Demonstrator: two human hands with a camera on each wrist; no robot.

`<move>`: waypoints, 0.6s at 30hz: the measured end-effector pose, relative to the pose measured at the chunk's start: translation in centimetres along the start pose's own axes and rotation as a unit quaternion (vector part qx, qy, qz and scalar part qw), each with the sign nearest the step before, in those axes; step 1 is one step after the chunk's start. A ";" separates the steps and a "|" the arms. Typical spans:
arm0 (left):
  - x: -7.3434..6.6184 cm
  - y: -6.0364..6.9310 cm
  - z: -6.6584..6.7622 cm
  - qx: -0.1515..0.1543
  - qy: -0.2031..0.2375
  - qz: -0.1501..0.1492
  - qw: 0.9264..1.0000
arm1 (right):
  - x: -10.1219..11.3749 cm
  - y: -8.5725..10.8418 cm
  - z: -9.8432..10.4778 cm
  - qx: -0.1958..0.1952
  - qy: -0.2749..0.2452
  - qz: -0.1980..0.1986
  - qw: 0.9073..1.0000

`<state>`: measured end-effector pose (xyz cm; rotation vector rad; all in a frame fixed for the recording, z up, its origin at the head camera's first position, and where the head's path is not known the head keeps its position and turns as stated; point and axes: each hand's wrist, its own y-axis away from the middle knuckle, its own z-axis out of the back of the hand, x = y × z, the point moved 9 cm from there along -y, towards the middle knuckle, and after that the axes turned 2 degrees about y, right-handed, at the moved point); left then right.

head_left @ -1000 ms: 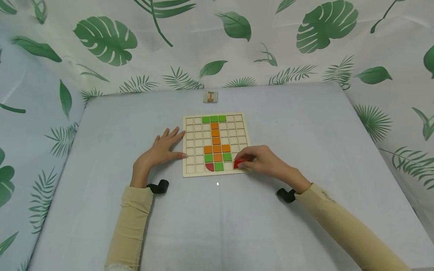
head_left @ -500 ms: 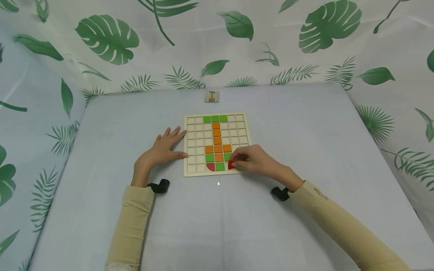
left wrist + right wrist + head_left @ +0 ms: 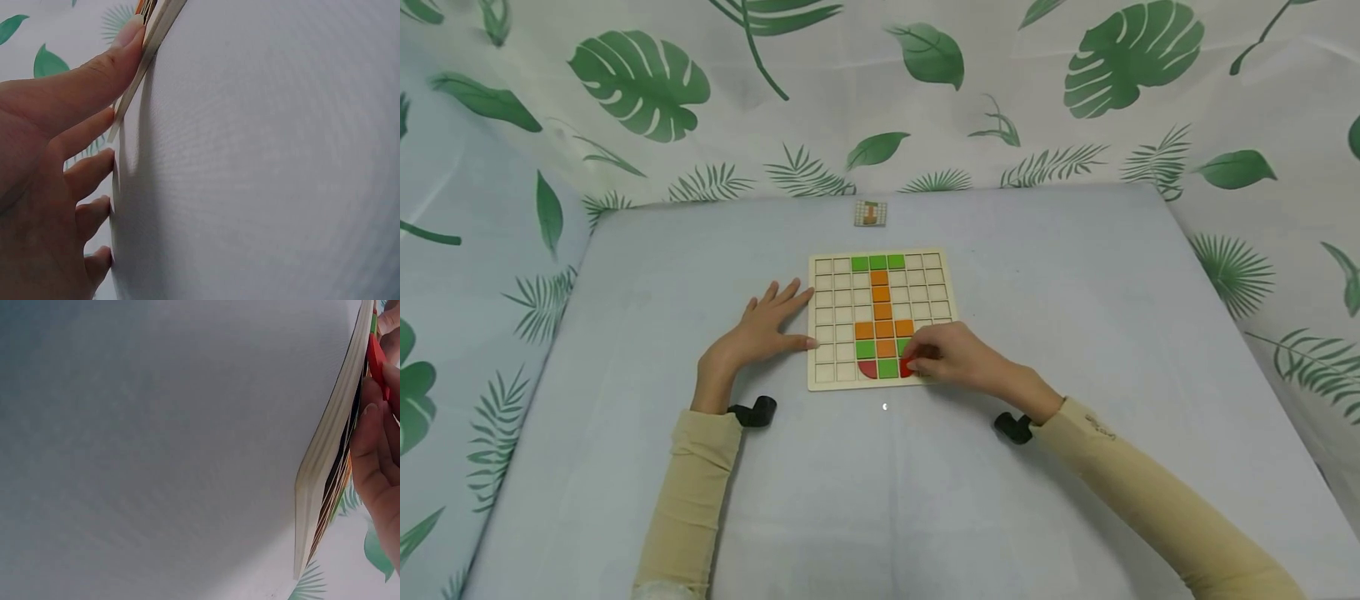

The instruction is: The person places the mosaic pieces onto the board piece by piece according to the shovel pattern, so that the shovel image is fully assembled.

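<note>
A cream grid board (image 3: 826,317) lies on the table with green and orange square tiles set in a column shape. In its bottom row sit a red quarter-round tile (image 3: 868,369) and a green tile (image 3: 888,368). Just right of that green tile, my right hand (image 3: 958,354) pinches a second red tile (image 3: 906,367) between thumb and fingers; the right wrist view shows this red tile (image 3: 377,362) tilted at the board's surface. Fingers spread, my left hand (image 3: 763,325) rests at the board's left edge, its thumb touching the rim. Right-hand fingers cover some lower right cells.
A small pattern card (image 3: 870,213) lies behind the board, near the back of the white table (image 3: 1075,275). A leaf-printed cloth (image 3: 820,92) hangs behind the table. Black wrist camera mounts (image 3: 1015,427) sit beneath both wrists.
My right hand has moved left along the bottom row with the red tile, from a cell further right to beside the green tile. My left hand has stayed at the board's edge.
</note>
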<state>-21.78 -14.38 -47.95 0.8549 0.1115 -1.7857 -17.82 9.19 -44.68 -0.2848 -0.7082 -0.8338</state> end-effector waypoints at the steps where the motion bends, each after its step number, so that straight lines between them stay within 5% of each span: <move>1: 0.0 0.0 0.0 -0.001 0.001 0.000 1.000 | 0.1 0.0 0.1 -0.004 0.008 0.007 1.000; 9: 0.0 0.2 -0.3 -0.001 0.008 0.002 1.000 | 1.1 -0.2 -0.2 -0.017 0.052 0.048 0.997; 18: 0.1 0.4 -0.7 -0.003 0.012 -0.002 1.000 | 1.5 0.3 -0.3 -0.028 0.072 0.049 0.996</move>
